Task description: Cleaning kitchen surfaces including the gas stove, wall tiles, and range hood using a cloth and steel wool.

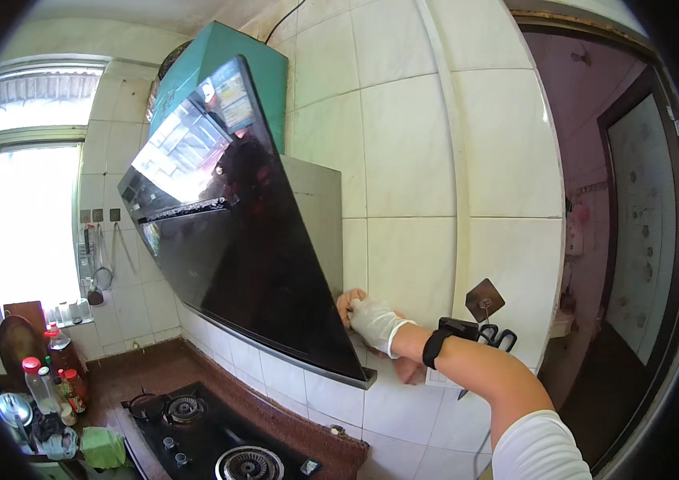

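Note:
My right hand [375,324], in a thin whitish glove and with a black band on the wrist, is at the right side of the black glass range hood [243,270]. A crumpled pinkish-brown cloth [409,370] shows above and below the glove, bunched in the hand. The fingertips are hidden, and whether the cloth touches the hood's metal side is unclear. My left hand is out of view.
Below the hood is a black gas cooktop [219,420] on a reddish-brown counter [105,384]. Bottles [39,384] stand at the left. Black-handled scissors [498,337] hang from a wall hook [484,301] near my forearm. A doorway is at the right.

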### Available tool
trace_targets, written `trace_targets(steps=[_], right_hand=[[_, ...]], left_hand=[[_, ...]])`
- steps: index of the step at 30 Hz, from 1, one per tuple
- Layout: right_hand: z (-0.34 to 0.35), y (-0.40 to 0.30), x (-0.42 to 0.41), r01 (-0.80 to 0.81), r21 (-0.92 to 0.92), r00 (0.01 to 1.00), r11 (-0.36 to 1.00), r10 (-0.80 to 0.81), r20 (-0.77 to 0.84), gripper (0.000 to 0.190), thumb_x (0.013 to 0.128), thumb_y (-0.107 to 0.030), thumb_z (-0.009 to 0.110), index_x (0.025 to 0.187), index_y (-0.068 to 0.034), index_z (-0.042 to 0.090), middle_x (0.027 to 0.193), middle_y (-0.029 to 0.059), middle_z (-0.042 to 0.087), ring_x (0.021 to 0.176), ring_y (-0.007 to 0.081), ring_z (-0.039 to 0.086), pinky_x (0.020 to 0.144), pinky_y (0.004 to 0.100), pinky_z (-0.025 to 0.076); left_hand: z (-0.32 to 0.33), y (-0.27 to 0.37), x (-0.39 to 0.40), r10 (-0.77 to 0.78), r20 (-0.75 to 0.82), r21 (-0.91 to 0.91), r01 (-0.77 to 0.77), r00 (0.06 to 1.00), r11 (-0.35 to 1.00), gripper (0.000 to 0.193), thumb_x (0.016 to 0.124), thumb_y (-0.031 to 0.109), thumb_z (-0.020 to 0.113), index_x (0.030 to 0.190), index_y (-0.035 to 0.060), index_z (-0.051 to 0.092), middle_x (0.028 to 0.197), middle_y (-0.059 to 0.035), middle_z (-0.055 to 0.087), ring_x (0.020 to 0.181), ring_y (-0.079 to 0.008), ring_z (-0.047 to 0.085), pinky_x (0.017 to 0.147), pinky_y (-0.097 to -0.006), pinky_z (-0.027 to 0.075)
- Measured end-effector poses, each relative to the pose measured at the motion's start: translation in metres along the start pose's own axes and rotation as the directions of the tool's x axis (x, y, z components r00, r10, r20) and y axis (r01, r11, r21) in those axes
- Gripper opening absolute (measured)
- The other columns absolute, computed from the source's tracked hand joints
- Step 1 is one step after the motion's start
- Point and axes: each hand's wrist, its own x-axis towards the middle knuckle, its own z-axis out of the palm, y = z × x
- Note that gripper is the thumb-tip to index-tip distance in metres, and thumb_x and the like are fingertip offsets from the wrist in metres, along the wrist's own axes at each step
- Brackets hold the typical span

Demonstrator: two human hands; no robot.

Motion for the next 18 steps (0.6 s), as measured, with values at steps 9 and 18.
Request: trace_targets(steps=[9, 18], right_hand=[[-0.151, -0.05, 0.105, 0.455, 0.029, 0.679, 0.89, -0.326, -0.658, 0.048, 0.082, -0.009, 0.065, 0.129, -0.004, 0.056, 0.117, 0.0248, 0.058, 0.105, 0.0359, 0.061, 0.086, 0.0465, 0.053], [-0.131, -0.039, 0.155, -0.048, -0.072, 0.933, 0.996, 0.019, -0.36, 0.045, 0.085, -0.014, 0.067, 0.127, -0.005, 0.053, 0.121, 0.0197, 0.059, 0.108, 0.0379, 0.063, 0.082, 0.0454, 0.057]], left_hand=[[-0.045, -0.002, -0.016, -0.132, -0.168, -0.014, 0.131, 0.977, 0.991, 0.03, 0.1, 0.009, 0.054, 0.126, -0.0049, 0.059, 0.123, -0.0127, 0.064, 0.114, -0.0214, 0.058, 0.103, -0.0325, 0.043], [-0.05, 0.009, -0.031, -0.202, -0.202, 0.088, 0.223, 0.958, 0.971, 0.03, 0.1, 0.013, 0.055, 0.124, -0.0046, 0.06, 0.121, -0.0138, 0.065, 0.114, -0.0231, 0.058, 0.103, -0.0342, 0.044]])
